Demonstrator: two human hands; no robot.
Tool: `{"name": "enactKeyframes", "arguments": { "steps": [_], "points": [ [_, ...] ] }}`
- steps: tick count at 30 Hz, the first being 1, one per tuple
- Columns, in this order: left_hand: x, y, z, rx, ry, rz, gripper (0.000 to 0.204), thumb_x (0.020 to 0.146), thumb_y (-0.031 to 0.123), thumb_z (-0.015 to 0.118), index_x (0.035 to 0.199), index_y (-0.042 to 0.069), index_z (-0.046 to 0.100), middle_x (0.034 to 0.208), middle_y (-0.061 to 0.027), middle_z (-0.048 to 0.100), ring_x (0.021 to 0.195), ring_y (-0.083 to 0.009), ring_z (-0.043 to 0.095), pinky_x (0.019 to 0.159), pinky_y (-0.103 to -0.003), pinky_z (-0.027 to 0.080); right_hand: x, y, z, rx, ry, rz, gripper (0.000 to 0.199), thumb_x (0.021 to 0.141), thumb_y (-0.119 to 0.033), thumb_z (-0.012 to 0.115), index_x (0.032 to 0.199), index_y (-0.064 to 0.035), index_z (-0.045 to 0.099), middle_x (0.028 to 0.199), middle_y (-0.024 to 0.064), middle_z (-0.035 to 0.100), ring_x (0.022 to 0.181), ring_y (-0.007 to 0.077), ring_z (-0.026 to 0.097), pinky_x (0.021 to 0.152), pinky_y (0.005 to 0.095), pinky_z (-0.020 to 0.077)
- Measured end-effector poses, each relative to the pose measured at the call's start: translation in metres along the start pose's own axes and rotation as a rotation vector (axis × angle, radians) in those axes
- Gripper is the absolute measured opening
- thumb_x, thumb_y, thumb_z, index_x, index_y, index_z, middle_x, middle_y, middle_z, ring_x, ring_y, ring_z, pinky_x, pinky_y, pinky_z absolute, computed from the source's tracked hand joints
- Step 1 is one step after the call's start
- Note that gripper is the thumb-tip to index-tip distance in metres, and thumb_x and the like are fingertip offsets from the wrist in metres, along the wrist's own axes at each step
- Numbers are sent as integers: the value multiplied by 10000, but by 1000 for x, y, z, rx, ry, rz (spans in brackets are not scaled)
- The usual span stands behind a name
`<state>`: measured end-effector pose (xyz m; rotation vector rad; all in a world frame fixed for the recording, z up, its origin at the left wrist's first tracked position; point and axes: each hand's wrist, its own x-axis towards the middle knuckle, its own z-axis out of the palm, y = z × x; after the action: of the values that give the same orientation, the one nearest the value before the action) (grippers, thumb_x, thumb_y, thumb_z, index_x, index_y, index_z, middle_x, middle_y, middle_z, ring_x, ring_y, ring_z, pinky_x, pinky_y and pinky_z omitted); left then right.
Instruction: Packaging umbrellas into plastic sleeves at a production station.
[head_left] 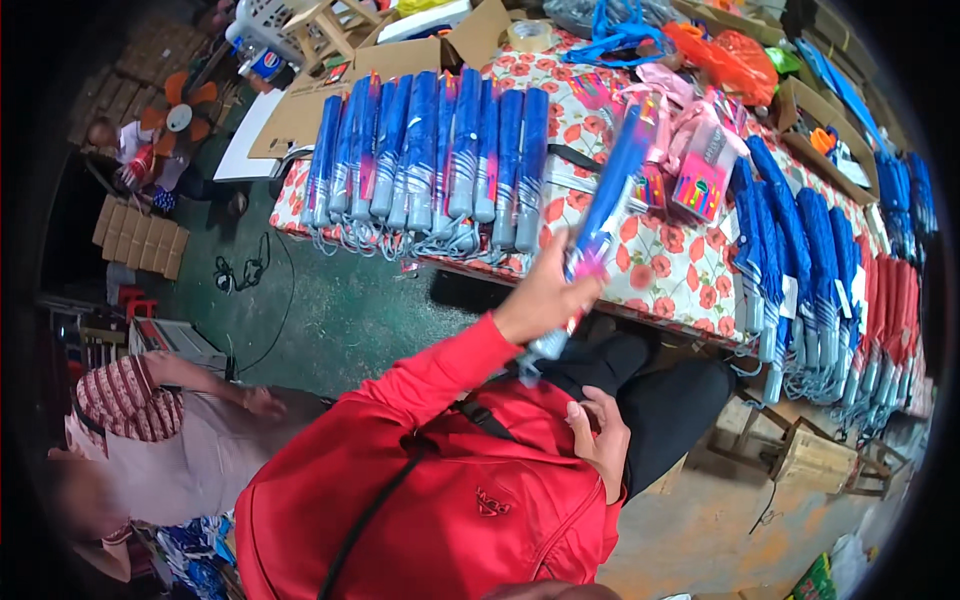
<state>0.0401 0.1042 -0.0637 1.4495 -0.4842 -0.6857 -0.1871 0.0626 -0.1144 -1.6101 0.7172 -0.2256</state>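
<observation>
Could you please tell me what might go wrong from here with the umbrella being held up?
1. The left hand grips the folded blue umbrella only near its lower end, so the long wrapped body could slip or tip.
2. Its raised far end is close to the pink packages on the floral table and could knock them.
3. The row of blue umbrellas overhangs the table edge; a swing might pull some off.

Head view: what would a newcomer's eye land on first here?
Likely the red jacket filling the lower centre, its sleeve rising to the left hand, which grips a folded blue umbrella lifted above the flowered tablecloth. Next, the row of wrapped blue umbrellas lying side by side at the table's near left edge, with more blue and red ones along the right. The right hand rests against the jacket.
</observation>
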Motion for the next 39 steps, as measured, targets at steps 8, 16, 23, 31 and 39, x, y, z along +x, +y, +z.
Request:
{"name": "enactKeyframes", "arguments": {
  "steps": [8, 16, 23, 31, 39],
  "points": [
    [31, 26, -125, 757, 595, -4, 611, 869, 154, 630, 1396, -62, 409, 1087, -198, 629, 770, -245, 645, 668, -358, 533, 2, 7, -2, -101, -28, 43, 365, 894, -201, 704, 1170, 27, 635, 919, 159, 718, 796, 266, 676, 725, 302, 525],
    [53, -14, -270, 1448, 670, -78, 712, 876, 345, 699, 1422, -24, 429, 1209, -274, 530, 1053, -436, 562, 938, -474, 467, 9, 11, 1, -98, -43, 40, 344, 901, -201, 696, 1155, 25, 642, 927, 166, 715, 788, 262, 668, 722, 304, 522],
    [57, -34, -279, 1321, 768, 297, 605, 883, 309, 678, 1338, -42, 490, 1094, -269, 621, 985, -425, 598, 891, -484, 485, 14, 29, 2, -62, -105, -4, 341, 917, -186, 670, 1163, 46, 628, 920, 172, 708, 768, 246, 654, 732, 302, 517],
    [35, -27, -239, 1126, 960, 450, 566, 931, 234, 606, 1380, -58, 421, 1263, -265, 534, 1098, -425, 539, 989, -476, 422, 24, 10, 2, -29, -211, 127, 300, 965, -108, 596, 1198, 81, 572, 846, 132, 671, 712, 152, 607, 706, 240, 506],
    [8, -51, -218, 1096, 1185, 540, 637, 906, 232, 622, 1408, -62, 362, 1395, -291, 393, 1258, -482, 406, 1103, -569, 291, 30, -17, 12, -141, -272, 88, 291, 966, -105, 598, 1186, 84, 581, 851, 126, 675, 720, 139, 612, 696, 234, 507]
  ]
}}
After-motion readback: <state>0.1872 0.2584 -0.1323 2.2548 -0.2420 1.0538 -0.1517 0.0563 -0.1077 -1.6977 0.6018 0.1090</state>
